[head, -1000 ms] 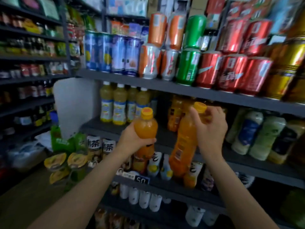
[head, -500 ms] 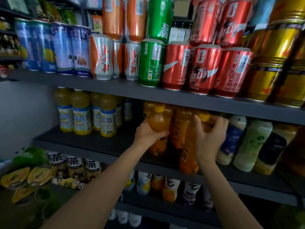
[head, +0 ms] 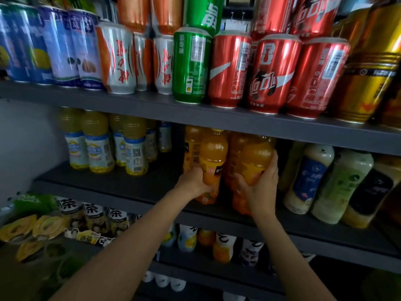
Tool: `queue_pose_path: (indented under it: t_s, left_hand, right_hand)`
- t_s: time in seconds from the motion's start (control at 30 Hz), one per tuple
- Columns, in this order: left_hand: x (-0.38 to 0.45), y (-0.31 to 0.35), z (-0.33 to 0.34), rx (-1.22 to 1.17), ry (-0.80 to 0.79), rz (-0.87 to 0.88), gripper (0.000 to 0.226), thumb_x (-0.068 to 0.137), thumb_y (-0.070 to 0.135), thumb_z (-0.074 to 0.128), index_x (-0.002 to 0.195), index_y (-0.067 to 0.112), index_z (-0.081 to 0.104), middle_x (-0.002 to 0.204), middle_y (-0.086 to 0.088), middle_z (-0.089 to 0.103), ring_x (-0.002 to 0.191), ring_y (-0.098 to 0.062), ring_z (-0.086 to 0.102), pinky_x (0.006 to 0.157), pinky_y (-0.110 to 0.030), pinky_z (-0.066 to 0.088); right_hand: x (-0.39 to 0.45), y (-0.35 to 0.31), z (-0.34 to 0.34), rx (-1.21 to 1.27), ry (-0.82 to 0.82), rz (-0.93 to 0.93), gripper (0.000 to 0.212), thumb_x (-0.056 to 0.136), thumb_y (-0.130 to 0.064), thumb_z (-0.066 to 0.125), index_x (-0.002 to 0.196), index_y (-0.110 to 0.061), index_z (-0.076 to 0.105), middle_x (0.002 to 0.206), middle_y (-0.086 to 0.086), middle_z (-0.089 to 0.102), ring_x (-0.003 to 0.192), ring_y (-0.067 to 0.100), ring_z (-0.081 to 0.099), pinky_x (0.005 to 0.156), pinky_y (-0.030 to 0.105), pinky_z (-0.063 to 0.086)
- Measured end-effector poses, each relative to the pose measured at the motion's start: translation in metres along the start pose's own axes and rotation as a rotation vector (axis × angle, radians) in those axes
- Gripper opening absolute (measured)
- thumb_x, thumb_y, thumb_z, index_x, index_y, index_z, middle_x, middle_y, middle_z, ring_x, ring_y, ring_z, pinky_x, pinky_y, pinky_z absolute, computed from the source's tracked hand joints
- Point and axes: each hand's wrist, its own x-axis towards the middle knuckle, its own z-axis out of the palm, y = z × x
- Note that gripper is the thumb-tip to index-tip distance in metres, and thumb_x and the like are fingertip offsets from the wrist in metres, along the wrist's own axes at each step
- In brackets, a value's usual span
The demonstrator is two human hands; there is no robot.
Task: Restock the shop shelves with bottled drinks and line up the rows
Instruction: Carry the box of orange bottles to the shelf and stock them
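Pretty dim overall, light seems to come from above. The cans point(head: 230, 70) up top catch shiny glare streaks, while the shelf point(head: 130, 183) under them sits in heavy shadow and the bottom corners go nearly black. Wide-angle lens bends the edges hard. Left-side cans and labels are smeared with blur, and the orange bottles point(head: 213, 157) look soft.

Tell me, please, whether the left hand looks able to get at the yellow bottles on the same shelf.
Probably yes, once free: bare shelf lies between the left hand and the yellow bottles, but it grips an orange bottle now.
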Motion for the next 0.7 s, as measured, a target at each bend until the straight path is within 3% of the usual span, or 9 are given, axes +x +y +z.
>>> queue_pose_path:
  t_s: [0.1, 0.23, 0.57, 0.7]
  left_hand:
    - [-0.002, 0.004, 0.005, 0.046, 0.047, 0.011, 0.059, 0.075, 0.034, 0.074, 0.124, 0.013, 0.047, 0.123, -0.005, 0.056, 0.114, -0.022, 0.054, 0.097, -0.034, 0.044]
    - [-0.004, 0.012, 0.014, 0.087, 0.112, 0.043, 0.059, 0.078, 0.035, 0.071, 0.124, 0.011, 0.044, 0.122, -0.007, 0.056, 0.114, -0.022, 0.054, 0.091, -0.03, 0.042]
    - [0.014, 0.029, 0.047, 0.068, 0.219, 0.059, 0.06, 0.073, 0.04, 0.073, 0.119, 0.012, 0.048, 0.121, -0.008, 0.056, 0.114, -0.027, 0.053, 0.093, -0.041, 0.046]
    - [0.009, 0.018, 0.05, 0.011, 0.245, 0.096, 0.061, 0.077, 0.037, 0.071, 0.124, 0.012, 0.044, 0.123, -0.01, 0.054, 0.115, -0.029, 0.052, 0.093, -0.04, 0.046]
  right_hand:
    - [0.013, 0.01, -0.002, -0.147, 0.048, 0.061, 0.095, 0.076, -0.034, 0.073, 0.145, -0.002, 0.016, 0.143, 0.018, 0.034, 0.124, 0.038, 0.033, 0.103, 0.048, 0.032]
    - [0.019, 0.018, -0.005, -0.176, 0.05, 0.047, 0.091, 0.076, -0.03, 0.074, 0.143, 0.001, 0.021, 0.14, 0.02, 0.036, 0.123, 0.04, 0.035, 0.101, 0.05, 0.033]
    - [0.018, 0.018, -0.009, -0.185, 0.025, 0.124, 0.089, 0.075, -0.02, 0.076, 0.142, -0.003, 0.021, 0.134, 0.024, 0.031, 0.122, 0.041, 0.036, 0.1, 0.05, 0.036]
    - [-0.021, 0.017, -0.01, -0.179, 0.168, -0.049, 0.061, 0.08, -0.012, 0.069, 0.131, 0.0, 0.038, 0.127, 0.023, 0.037, 0.112, 0.039, 0.046, 0.092, 0.054, 0.043]
